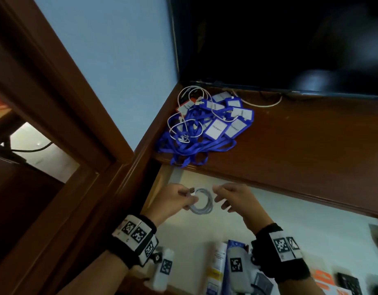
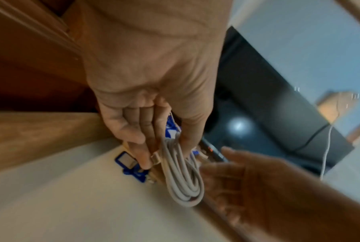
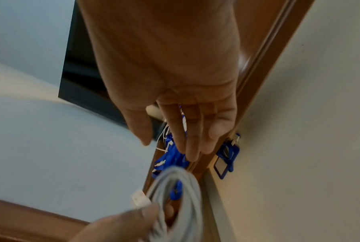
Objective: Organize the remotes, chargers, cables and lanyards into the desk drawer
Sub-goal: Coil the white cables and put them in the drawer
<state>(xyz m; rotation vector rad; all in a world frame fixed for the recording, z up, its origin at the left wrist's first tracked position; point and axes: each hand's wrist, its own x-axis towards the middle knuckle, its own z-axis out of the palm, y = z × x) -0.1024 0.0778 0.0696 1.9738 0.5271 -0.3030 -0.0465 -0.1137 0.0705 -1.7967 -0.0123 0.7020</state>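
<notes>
The left hand (image 1: pixel 177 200) pinches a coiled grey cable (image 1: pixel 201 201) between thumb and fingers, low in the middle of the head view; in the left wrist view the coil (image 2: pixel 181 173) hangs below the curled fingers (image 2: pixel 141 144), its plug end pressed under a fingertip. The right hand (image 1: pixel 232 199) is just to the right of the coil, fingers loose and slightly spread, holding nothing; whether a fingertip touches the loops I cannot tell. Both hands are over the pale floor of an open drawer (image 1: pixel 300 222). Above them in the frame, on the brown desk top (image 1: pixel 300 141), lies a tangled pile of blue lanyards (image 1: pixel 205 128) with white badge cards and thin white cables (image 1: pixel 188 96). A dark screen (image 1: pixel 279 39) fills the upper right.
</notes>
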